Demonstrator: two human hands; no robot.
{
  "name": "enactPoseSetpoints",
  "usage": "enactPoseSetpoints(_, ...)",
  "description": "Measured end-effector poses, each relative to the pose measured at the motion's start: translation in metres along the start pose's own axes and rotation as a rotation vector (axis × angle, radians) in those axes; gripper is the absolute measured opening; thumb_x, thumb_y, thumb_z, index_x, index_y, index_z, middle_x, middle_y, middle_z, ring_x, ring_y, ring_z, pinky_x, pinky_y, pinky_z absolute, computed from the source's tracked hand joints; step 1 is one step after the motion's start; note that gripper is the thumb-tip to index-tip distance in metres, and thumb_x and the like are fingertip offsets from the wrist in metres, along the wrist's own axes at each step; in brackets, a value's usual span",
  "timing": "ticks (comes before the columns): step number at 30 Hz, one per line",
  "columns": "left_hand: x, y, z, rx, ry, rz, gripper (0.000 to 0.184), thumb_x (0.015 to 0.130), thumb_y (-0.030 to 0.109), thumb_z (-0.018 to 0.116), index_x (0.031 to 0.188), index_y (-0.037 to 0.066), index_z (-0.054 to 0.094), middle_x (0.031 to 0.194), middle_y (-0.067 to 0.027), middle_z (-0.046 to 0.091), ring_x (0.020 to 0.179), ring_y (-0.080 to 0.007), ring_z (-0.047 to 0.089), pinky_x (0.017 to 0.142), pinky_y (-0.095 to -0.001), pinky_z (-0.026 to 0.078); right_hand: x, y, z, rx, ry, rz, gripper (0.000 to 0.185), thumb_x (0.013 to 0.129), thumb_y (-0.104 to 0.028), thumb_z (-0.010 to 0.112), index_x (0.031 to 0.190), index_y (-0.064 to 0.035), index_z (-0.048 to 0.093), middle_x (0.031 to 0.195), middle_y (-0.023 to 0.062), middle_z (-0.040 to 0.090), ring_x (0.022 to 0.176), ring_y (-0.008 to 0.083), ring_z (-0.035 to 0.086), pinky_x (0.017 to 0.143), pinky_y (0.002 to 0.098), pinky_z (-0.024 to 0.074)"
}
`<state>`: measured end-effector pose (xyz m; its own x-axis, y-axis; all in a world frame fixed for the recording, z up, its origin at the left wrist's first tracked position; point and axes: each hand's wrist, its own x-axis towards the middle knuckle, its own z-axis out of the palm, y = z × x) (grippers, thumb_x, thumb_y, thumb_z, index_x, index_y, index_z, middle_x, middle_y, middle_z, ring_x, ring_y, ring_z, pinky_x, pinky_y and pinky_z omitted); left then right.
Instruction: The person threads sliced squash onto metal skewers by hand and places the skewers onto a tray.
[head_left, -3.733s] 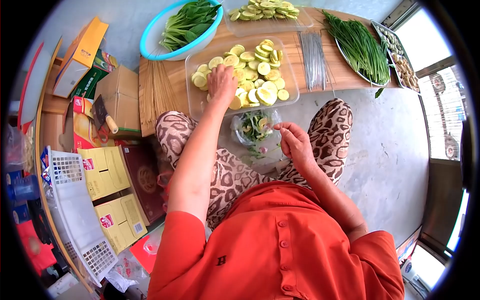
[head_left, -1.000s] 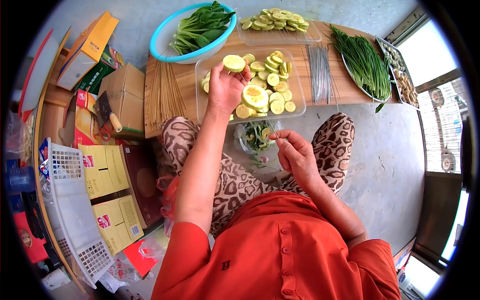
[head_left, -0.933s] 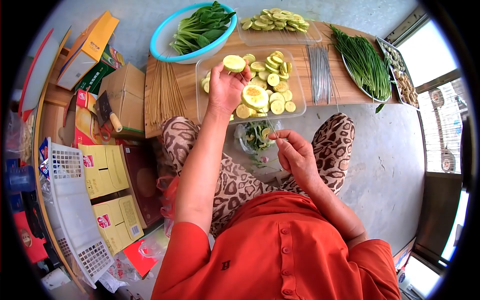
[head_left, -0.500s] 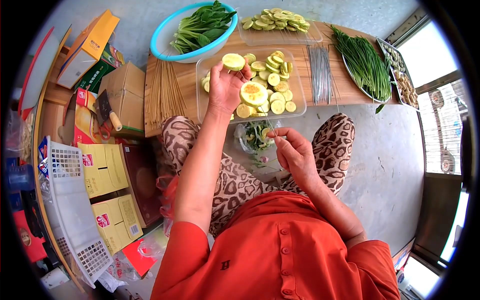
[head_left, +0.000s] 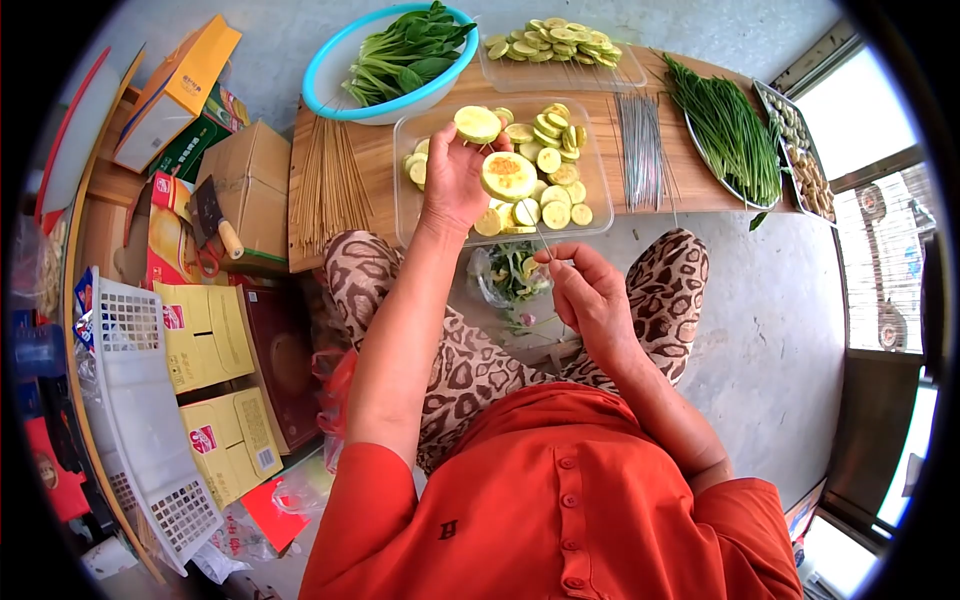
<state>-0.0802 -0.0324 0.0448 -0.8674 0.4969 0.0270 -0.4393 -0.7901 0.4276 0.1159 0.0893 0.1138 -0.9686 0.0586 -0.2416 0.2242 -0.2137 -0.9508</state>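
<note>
The left hand point(head_left: 457, 188) is raised over the near edge of a clear plastic tray point(head_left: 597, 175), palm up and fingers half curled, the thumb against the edge of an upper slice point(head_left: 477, 125) of pale green vegetable. A larger slice point(head_left: 508, 177), browned at its centre, sits by the same fingertips, facing the camera. The right hand point(head_left: 592, 300) is lower, thumb and forefinger pinched on a thin skewer point(head_left: 544, 240) that slants up toward the larger slice; whether its tip has entered the flesh is hard to make out. More round slices point(head_left: 550, 190) lie loose in the tray, on a wooden table point(head_left: 385, 150). Left of the tray are bamboo sticks point(head_left: 328, 185), and right of it metal skewers point(head_left: 640, 150). A blue-rimmed basin point(head_left: 313, 85) of leafy greens point(head_left: 405, 60) stands behind, and long green stalks point(head_left: 725, 125) lie farther right.
</note>
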Motion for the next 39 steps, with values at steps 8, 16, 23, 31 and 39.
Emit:
enactPoseSetpoints(8,-0.003,-0.006,0.008,-0.047,0.009,0.013,0.042,0.088,0.035,0.048,0.114,0.002,0.055,0.111,-0.0177,0.059,0.100,-0.0284,0.057,0.091,-0.0408,0.045,0.011,0.000,0.002,-0.026,0.004,-0.041,0.017,0.095,-0.014,0.047,0.101,-0.0017,0.057,0.054,-0.0058,0.042,0.045,0.0018,0.035,0.042,0.0188,0.0298)
enactPoseSetpoints(16,-0.008,-0.006,0.009,-0.056,-0.033,0.016,0.048,0.096,0.042,0.027,0.110,0.004,0.054,0.097,-0.0140,0.060,0.085,-0.0266,0.058,0.081,-0.0430,0.049,0.015,0.014,0.010,-0.017,-0.022,0.002,0.016,0.095,-0.013,0.048,0.101,-0.0012,0.057,0.056,-0.0087,0.038,0.046,0.0007,0.032,0.043,0.0176,0.0267)
enactPoseSetpoints(23,-0.006,-0.008,0.009,-0.063,0.084,0.080,0.046,0.096,0.041,0.026,0.106,0.005,0.053,0.092,-0.0130,0.060,0.075,-0.0249,0.058,0.073,-0.0418,0.050,0.017,0.017,0.017,-0.062,0.000,-0.028,0.019,0.096,-0.017,0.046,0.102,-0.0023,0.056,0.051,-0.0065,0.037,0.042,0.0025,0.030,0.041,0.0188,0.0227)
enactPoseSetpoints(31,-0.007,-0.007,0.011,-0.050,0.101,0.104,0.044,0.095,0.039,0.027,0.105,0.005,0.053,0.090,-0.0126,0.061,0.073,-0.0246,0.059,0.069,-0.0409,0.051,0.019,0.023,0.023,0.033,0.022,-0.026,0.019,0.097,-0.016,0.044,0.102,-0.0020,0.055,0.051,-0.0053,0.037,0.043,0.0032,0.028,0.041,0.0196,0.0213)
enactPoseSetpoints(39,-0.005,-0.007,0.012,-0.063,0.123,0.098,0.042,0.094,0.035,0.027,0.105,0.005,0.054,0.090,-0.0131,0.061,0.071,-0.0240,0.059,0.068,-0.0411,0.051,0.023,0.025,0.024,0.169,0.015,0.024,0.016,0.096,-0.014,0.045,0.096,-0.0035,0.056,0.052,-0.0060,0.038,0.042,0.0034,0.030,0.040,0.0203,0.0222)
